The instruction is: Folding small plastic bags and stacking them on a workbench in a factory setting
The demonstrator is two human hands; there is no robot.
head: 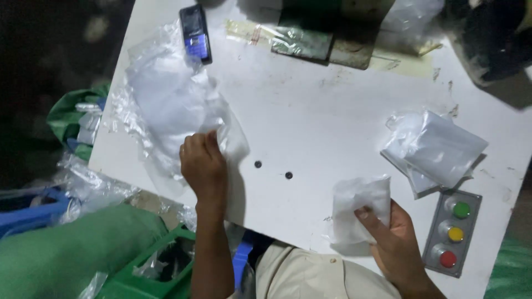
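From the head camera, the left hand (203,165) reaches up from the near edge of the tabletop (327,122), forearm nearly straight up the frame, knuckles toward the camera and fingers curled closed on a corner of the clear plastic bags (172,105) heaped at the left side. The right hand (396,238) comes in from the lower right, palm turned inward, thumb across the front of a small white packet (359,213) that it grips at the near edge of the board. The packet stands roughly upright in the grasp, its long axis running up and down the frame, tilted slightly left. The pile of bags stretches from the far left corner toward the left hand. The tabletop is a white, scuffed board with two small dark holes (272,170) between the hands. On it lie a dark mobile phone (195,33) at the far edge, a second stack of bagged packets (435,149) on the right, and just near of that a grey panel with green, yellow and red buttons (453,232). Green sacks (66,254) and a green crate (160,266) sit below on the left, in dim surroundings.
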